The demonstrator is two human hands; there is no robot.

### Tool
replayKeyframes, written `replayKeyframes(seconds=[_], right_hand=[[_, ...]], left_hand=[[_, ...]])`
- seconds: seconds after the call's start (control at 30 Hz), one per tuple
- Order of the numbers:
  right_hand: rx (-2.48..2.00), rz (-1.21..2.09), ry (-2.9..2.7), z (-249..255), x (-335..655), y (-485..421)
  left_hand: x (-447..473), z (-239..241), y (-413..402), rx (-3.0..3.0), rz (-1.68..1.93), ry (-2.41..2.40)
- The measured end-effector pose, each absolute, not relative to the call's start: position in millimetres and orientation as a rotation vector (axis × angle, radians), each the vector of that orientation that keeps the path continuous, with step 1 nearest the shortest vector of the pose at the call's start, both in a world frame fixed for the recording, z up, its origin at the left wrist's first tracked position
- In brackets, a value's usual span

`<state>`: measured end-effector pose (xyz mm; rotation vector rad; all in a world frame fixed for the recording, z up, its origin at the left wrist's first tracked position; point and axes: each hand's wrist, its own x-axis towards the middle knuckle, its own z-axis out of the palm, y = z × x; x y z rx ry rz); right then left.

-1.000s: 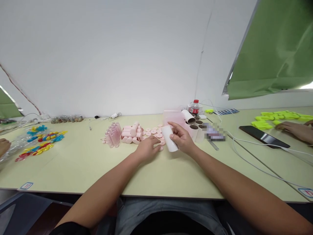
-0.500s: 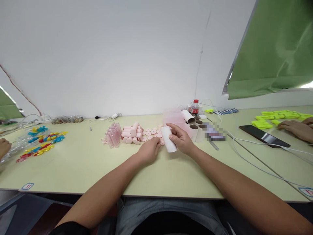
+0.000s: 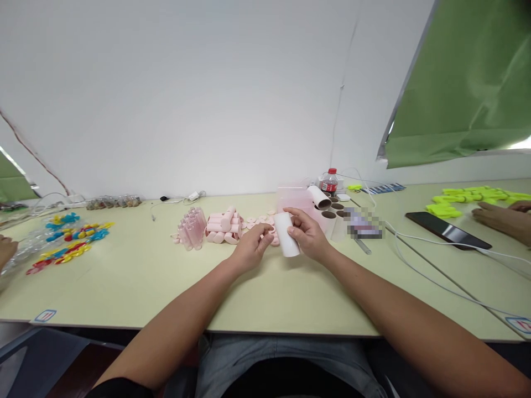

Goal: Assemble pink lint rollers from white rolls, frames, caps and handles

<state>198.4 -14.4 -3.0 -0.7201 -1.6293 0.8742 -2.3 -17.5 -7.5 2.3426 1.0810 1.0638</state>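
Observation:
My right hand (image 3: 309,236) grips a white paper tube (image 3: 286,235), tilted above the table, fingers behind it and thumb on its near side. To its left is my left hand (image 3: 251,247), just apart from the tube, with the index finger and thumb spread and nothing visible between them. Flat pale pink discs (image 3: 251,222) lie on the table behind my left hand, which partly hides them. Further left are a stack of pink cylinders (image 3: 224,225) and a cluster of clear pink tubes (image 3: 193,228) standing upright.
Behind my right hand stand a translucent pink box (image 3: 295,197), several white tubes with brown insides (image 3: 329,215) and a red-capped bottle (image 3: 329,181). A black phone (image 3: 448,230) and cables lie to the right. Other people's hands show at both sides, near neon-yellow strips (image 3: 481,194) and colourful plastic pieces (image 3: 74,235).
My left hand has lifted slightly from the pink discs and its thumb and index finger have parted. My right hand keeps the white paper tube in nearly the same place.

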Motion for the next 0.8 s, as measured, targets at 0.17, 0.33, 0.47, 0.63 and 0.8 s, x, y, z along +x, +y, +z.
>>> replayKeyframes(seconds=[0.17, 0.33, 0.47, 0.63, 0.8], right_hand=[[-0.667, 0.925, -1.613, -0.7, 198.8, -15.0], [-0.661, 0.987, -1.573, 2.2, 197.8, -16.5], [-0.685, 0.924, -1.558, 2.6, 196.8, -16.2], [-0.702, 0.832, -1.489, 4.6, 197.8, -15.5], [-0.726, 0.775, -1.438, 6.6, 198.2, -15.8]], left_hand=[[-3.3, -9.1, -15.6, 2.083, 1.095, 1.136], [-3.2, -10.9, -12.4, 2.155, 0.979, 1.29], [-4.8, -5.8, -12.9, 2.467, 0.842, 1.343], [-6.7, 5.5, -25.7, 2.606, 0.632, 1.147], [4.3, 0.5, -43.8, 2.696, 0.446, 0.995]])
